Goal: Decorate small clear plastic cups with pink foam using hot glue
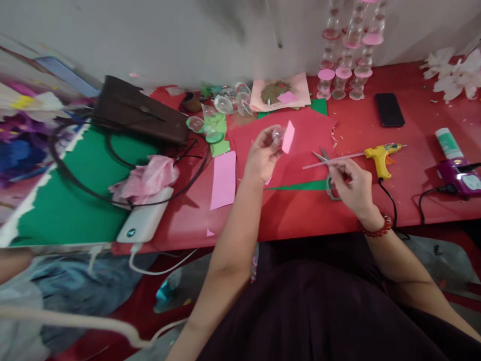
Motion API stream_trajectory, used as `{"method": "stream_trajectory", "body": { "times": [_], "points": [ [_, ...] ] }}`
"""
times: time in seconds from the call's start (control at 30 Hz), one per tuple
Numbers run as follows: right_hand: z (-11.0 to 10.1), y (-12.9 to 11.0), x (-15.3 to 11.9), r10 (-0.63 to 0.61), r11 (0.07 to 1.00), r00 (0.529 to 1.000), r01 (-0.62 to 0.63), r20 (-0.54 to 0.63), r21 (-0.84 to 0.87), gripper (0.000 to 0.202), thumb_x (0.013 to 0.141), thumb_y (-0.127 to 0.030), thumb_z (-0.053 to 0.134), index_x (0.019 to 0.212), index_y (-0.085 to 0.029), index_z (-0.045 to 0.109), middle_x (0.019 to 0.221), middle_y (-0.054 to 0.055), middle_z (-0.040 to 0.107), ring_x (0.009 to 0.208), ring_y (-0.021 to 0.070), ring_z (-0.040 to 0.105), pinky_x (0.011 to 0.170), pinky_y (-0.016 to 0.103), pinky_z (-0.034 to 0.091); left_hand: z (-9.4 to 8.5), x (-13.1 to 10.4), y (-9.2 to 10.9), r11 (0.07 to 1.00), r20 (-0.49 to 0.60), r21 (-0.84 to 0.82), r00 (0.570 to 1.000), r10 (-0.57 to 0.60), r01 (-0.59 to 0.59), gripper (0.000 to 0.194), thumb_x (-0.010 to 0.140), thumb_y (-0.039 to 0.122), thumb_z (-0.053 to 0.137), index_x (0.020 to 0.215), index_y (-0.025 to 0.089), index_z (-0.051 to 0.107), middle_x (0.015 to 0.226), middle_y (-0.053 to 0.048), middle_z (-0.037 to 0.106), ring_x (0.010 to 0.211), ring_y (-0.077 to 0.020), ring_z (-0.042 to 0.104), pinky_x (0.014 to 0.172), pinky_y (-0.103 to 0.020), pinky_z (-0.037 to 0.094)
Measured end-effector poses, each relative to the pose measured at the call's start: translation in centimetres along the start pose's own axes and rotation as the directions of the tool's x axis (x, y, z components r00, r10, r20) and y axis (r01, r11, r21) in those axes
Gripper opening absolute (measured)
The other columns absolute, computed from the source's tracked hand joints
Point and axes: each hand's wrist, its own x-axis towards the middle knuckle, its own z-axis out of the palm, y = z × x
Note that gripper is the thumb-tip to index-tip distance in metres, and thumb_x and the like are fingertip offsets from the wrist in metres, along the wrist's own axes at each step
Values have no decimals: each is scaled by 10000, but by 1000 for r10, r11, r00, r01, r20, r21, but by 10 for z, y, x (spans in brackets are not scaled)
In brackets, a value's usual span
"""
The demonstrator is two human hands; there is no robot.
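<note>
My left hand (264,154) is closed on a small clear plastic cup (277,134). A square of pink paper (288,137) stands against the cup's open end. Over the scissors (331,188), my right hand (352,184) reaches from the right, its fingers pinched on a thin pink stick (317,164). That stick points left, toward the area below the cup. A yellow glue gun (381,157) lies just right of my right hand. Red paper (248,135) lies beneath both hands, and a pink paper strip (223,180) is left of my left forearm.
Clear cups with pink discs (343,73) stand stacked at the back. A black phone (389,110), a glue stick (448,143) and a purple device (459,178) are at right. A brown bag (139,113), looping cable and white power bank (145,220) occupy the left. Another person's arm (15,265) shows far left.
</note>
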Motion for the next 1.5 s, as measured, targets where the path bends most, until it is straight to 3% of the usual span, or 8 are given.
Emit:
{"method": "stream_trajectory", "body": {
  "times": [0.2, 0.3, 0.4, 0.57, 0.77, 0.97, 1.2, 1.5],
  "points": [
    [41, 5, 14, 125, 935, 991, -134, 50, 329, 372, 910, -528, 771, 1159, -279, 653, 1041, 35, 682, 748, 126, 620, 636, 275, 541, 18, -36, 8, 926, 82, -341, 987, -139, 159, 405, 881, 159, 697, 1266, 281, 707, 1300, -47, 756, 1249, -253, 717, 1004, -394, 631],
    [59, 10, 19, 190, 832, 965, -257, 183, 491, 426, 908, -651, 735, 1092, -281, 633, 916, 5, 652, 701, 111, 593, 615, 255, 537, 31, -53, 6, 906, 103, -375, 980, -168, 195, 427, 897, 181, 694, 1303, 310, 700, 1315, -34, 759, 1282, -258, 703, 1026, -395, 619],
    [68, 12, 18, 213, 786, 961, -275, 174, 553, 484, 820, -677, 815, 960, -266, 599, 775, -38, 598, 635, 93, 543, 599, 241, 517, 35, -65, 2, 912, 92, -352, 977, -192, 212, 357, 908, 251, 720, 1254, 336, 732, 1292, -24, 775, 1257, -252, 707, 988, -379, 618],
    [71, 18, 16, 183, 831, 981, -192, 70, 523, 476, 783, -632, 837, 877, -251, 567, 753, -41, 573, 621, 93, 512, 595, 258, 490, 30, -75, -5, 981, -91, -186, 993, -77, 59, 332, 880, 542, 771, 1045, 254, 757, 1096, -68, 780, 1021, -211, 727, 847, -332, 575],
    [73, 28, 18, 110, 916, 994, -112, 27, 385, 285, 872, -456, 745, 878, -250, 549, 819, -16, 588, 725, 126, 571, 694, 290, 517, 34, -75, -7, 997, -144, 29, 986, 78, -74, 408, 660, 443, 957, 806, 227, 644, 731, 35, 621, 677, -111, 581, 688, -265, 499],
    [68, 26, 14, 98, 974, 995, -94, -11, 206, 128, 855, -293, 699, 842, -235, 586, 850, 7, 649, 833, 155, 624, 805, 313, 518, 34, -73, -9, 993, -182, 76, 978, 102, -89, 359, 694, 393, 933, 747, 221, 622, 718, 34, 604, 703, -111, 571, 716, -262, 471],
    [69, 22, 12, 97, 956, 995, -91, -8, 279, 134, 823, -238, 696, 817, -236, 562, 811, -11, 629, 786, 145, 602, 789, 311, 507, 32, -73, -7, 994, -204, 83, 975, 90, -74, 255, 730, 265, 870, 710, 206, 623, 713, 39, 593, 702, -111, 543, 747, -269, 464],
    [72, 22, 13, 130, 966, 991, -124, -10, 227, 218, 817, -127, 699, 767, -235, 517, 732, -44, 562, 708, 130, 540, 751, 306, 492, 29, -73, -12, 987, -139, 119, 982, 124, -108, 335, 720, 396, 912, 683, 223, 629, 686, 42, 591, 693, -120, 538, 759, -290, 479]
  ]
}}
